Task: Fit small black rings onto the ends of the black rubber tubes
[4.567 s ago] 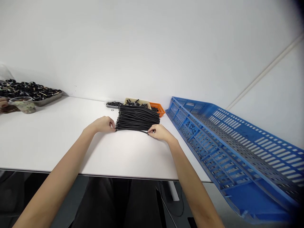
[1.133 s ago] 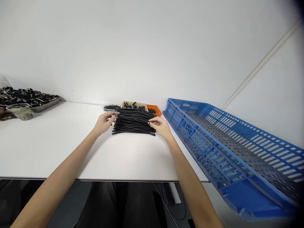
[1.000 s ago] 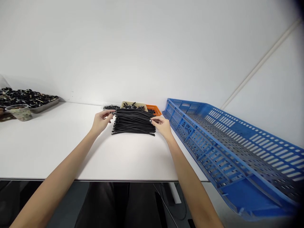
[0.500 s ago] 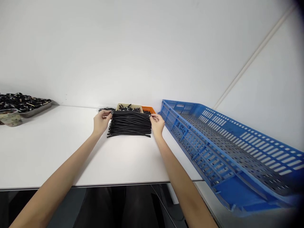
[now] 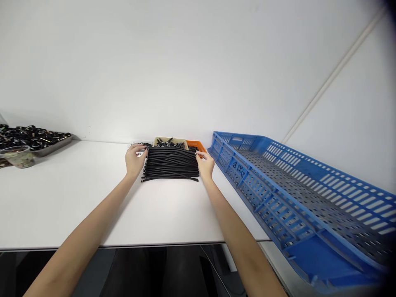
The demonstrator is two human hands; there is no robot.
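Note:
A stack of thin black tubes (image 5: 172, 165) lies side by side across the white table, with small metal-looking bits along its left end. My left hand (image 5: 135, 161) is closed at the upper left corner of the stack, thumb and forefinger pinching the end of the farthest tube. At the opposite corner my right hand (image 5: 205, 166) pinches that tube's other end, where a small pale tip shows. Fine detail at the fingertips is too small to make out.
Behind the stack stand a cream tray (image 5: 185, 144) of short black pieces and an orange basket (image 5: 201, 147). A long blue crate (image 5: 247, 177) fills the right side. At far left are a metal tray (image 5: 58, 145) heaped with black parts and a clear plastic cup (image 5: 21, 159).
The whole view has shifted slightly, so everything sits a little lower and to the right. Both hands stay at the two ends of the stack's far edge.

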